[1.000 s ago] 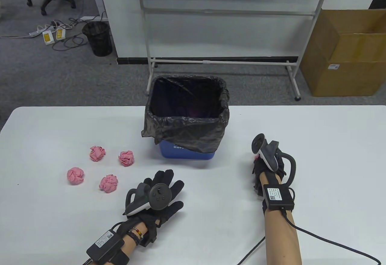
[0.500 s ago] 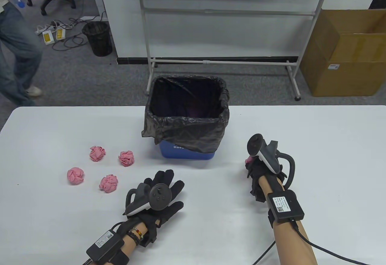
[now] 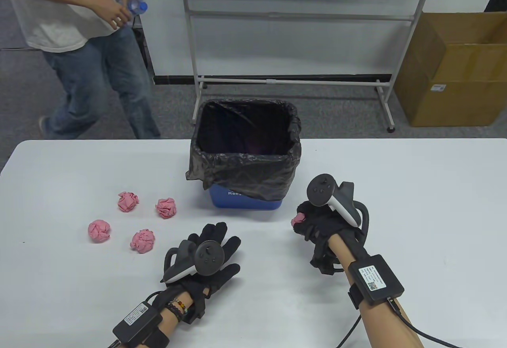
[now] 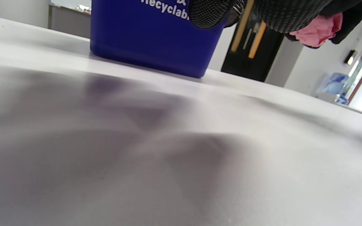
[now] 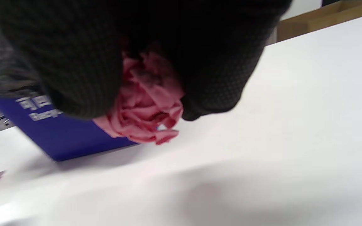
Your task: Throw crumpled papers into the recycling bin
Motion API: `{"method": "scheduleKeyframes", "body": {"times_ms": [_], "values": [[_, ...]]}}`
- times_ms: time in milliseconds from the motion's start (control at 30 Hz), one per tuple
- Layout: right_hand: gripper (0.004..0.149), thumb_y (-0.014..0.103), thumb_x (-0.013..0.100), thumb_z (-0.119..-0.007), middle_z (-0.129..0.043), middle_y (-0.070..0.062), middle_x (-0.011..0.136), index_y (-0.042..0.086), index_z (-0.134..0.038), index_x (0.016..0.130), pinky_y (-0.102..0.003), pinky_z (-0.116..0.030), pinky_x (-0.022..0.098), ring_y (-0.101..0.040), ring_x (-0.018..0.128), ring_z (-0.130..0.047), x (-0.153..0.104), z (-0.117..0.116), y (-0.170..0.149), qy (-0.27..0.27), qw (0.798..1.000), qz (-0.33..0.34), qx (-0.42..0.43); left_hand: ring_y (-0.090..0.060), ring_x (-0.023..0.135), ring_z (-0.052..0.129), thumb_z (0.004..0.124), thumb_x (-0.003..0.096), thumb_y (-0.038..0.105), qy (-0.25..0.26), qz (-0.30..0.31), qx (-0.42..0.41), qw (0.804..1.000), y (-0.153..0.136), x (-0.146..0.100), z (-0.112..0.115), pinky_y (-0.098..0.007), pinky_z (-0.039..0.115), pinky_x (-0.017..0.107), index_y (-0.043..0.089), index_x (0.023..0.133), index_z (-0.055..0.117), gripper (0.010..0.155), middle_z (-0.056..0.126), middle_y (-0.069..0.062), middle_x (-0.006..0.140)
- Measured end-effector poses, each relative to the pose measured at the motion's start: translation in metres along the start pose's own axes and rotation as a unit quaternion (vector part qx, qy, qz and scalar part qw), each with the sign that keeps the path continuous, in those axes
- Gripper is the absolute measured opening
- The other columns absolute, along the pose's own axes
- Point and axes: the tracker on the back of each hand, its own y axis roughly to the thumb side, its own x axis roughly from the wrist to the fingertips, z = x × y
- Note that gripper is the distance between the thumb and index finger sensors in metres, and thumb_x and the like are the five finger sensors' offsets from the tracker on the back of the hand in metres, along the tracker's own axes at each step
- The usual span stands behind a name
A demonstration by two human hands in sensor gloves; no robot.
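A blue recycling bin lined with a black bag stands at the table's middle back; it also shows in the left wrist view and the right wrist view. My right hand grips a pink crumpled paper ball above the table, just right of the bin's front; the ball shows clearly in the right wrist view and in the left wrist view. My left hand lies flat on the table, fingers spread, holding nothing. Several pink paper balls lie on the table left of it.
A person with a water bottle walks past behind the table's far left. A whiteboard stand is behind the bin and a cardboard box stands on the floor at the far right.
My right hand has lifted and moved left toward the bin with the pink ball in it. A person has walked into view at the back left. My left hand has stayed still.
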Motion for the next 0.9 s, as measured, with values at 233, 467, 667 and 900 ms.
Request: {"method": "scheduleKeyframes", "body": {"times_ms": [233,467,667,900], "values": [[0.063,0.041,0.029,-0.099,-0.095,-0.007,0.088,0.024,-0.086,0.088,-0.026,-0.097,0.045,-0.027,0.068,-0.108,-0.009,0.006,0.027,0.07,0.996,0.052,0.035,-0.044,0.112,0.02,0.062,0.0472,0.058,-0.001,-0.005,0.0,1.0,-0.003,0.0,0.0,-0.073,0.027,0.071,0.029,0.113,0.044,0.074,0.017,-0.014,0.122],[0.063,0.041,0.029,-0.1,-0.096,-0.007,0.087,0.023,-0.087,0.088,-0.026,-0.097,0.044,-0.027,0.067,-0.109,-0.013,0.018,0.056,0.12,0.984,0.099,0.086,-0.043,0.112,0.02,0.062,0.0472,0.058,-0.001,-0.007,-0.003,1.0,-0.005,0.0,-0.001,-0.073,0.027,0.071,0.029,0.113,0.044,0.074,0.017,-0.014,0.122],[0.063,0.041,0.028,-0.1,-0.097,-0.008,0.086,0.022,-0.087,0.087,-0.026,-0.098,0.043,-0.027,0.066,-0.11,-0.012,0.036,0.075,0.136,0.973,0.126,0.14,-0.044,0.112,0.02,0.062,0.0472,0.058,0.0,-0.008,-0.004,1.0,-0.006,0.0,-0.002,-0.073,0.027,0.071,0.029,0.113,0.044,0.074,0.017,-0.014,0.122],[0.063,0.041,0.028,-0.1,-0.097,-0.009,0.085,0.022,-0.088,0.087,-0.025,-0.098,0.042,-0.027,0.065,-0.11,-0.004,0.058,0.088,0.14,0.953,0.149,0.221,-0.043,0.112,0.02,0.062,0.0472,0.058,0.002,-0.007,-0.006,1.0,-0.007,0.0,-0.002,-0.073,0.027,0.071,0.029,0.113,0.044,0.074,0.017,-0.014,0.122]]}}
